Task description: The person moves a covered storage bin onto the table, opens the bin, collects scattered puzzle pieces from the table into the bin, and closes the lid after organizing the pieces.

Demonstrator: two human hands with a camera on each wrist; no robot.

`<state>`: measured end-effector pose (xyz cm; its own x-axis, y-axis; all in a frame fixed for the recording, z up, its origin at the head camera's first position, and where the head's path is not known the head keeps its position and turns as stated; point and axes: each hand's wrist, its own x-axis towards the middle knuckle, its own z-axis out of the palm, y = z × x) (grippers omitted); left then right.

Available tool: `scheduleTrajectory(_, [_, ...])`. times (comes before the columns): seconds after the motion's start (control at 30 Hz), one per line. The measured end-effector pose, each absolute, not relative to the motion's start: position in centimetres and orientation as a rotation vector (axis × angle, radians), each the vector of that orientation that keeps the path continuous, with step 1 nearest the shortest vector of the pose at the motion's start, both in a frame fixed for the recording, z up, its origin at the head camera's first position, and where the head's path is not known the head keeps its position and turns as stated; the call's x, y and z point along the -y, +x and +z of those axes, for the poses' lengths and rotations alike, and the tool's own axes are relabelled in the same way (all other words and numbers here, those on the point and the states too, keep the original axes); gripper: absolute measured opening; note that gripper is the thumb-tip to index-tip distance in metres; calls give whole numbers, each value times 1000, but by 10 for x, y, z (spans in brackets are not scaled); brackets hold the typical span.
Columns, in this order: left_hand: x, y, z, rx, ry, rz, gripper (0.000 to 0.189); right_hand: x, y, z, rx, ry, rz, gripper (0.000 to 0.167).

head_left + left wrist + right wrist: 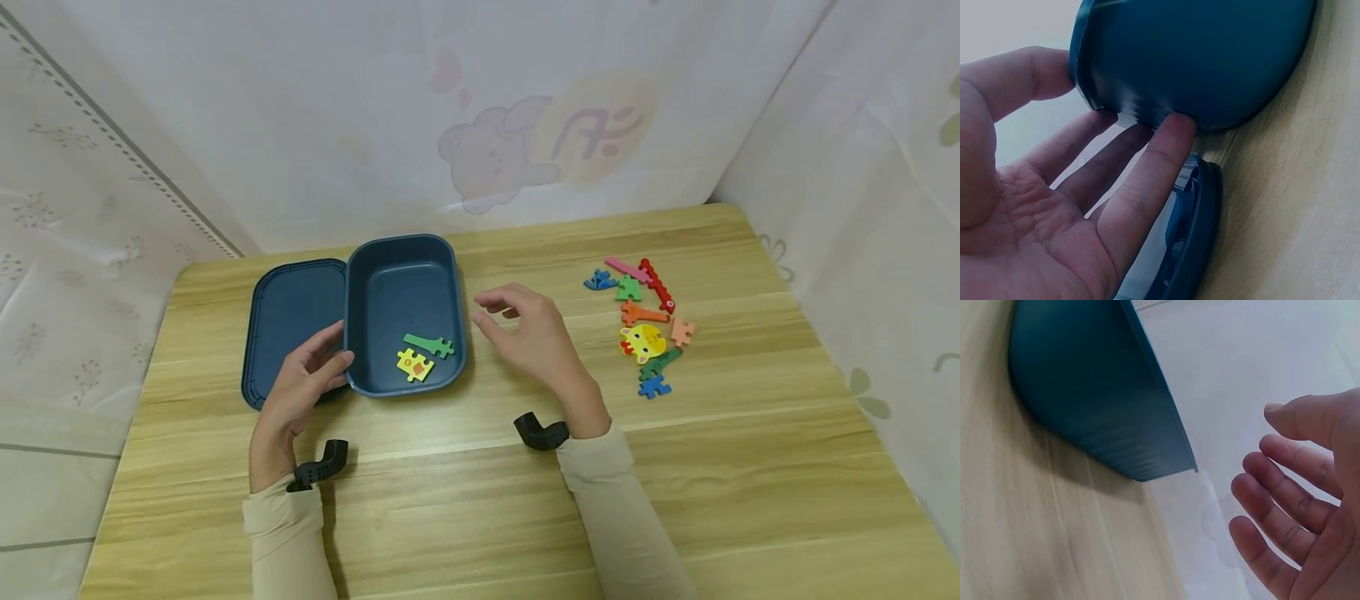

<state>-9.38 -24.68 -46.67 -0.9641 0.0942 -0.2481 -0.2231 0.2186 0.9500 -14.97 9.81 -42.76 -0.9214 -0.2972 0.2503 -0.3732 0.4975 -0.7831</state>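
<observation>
A dark blue plastic box (397,296) stands on the table, with a green puzzle piece (429,345) and a yellow puzzle piece (415,365) lying inside near its front. My left hand (302,379) holds the box at its left wall; in the left wrist view the thumb is on the rim and the fingertips press the wall from outside. To the right of the box, my right hand (534,333) hovers with nothing in it, its fingers loosely bent. The right wrist view shows that hand (1297,481) apart from the box wall (1097,387).
The blue lid (288,321) lies left of the box, partly behind my left hand. Several colourful puzzle pieces are spread on the right, among them a yellow animal head (645,343), a red strip (657,286) and an orange piece (643,314). A printed curtain (337,125) hangs behind the table.
</observation>
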Motion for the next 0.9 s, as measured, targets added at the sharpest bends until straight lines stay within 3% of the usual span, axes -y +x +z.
scheduleTrajectory(0.9, [247, -89, -460, -2232, -136, 1787, 65, -165, -124, -433, 2790, 455, 1083, 24])
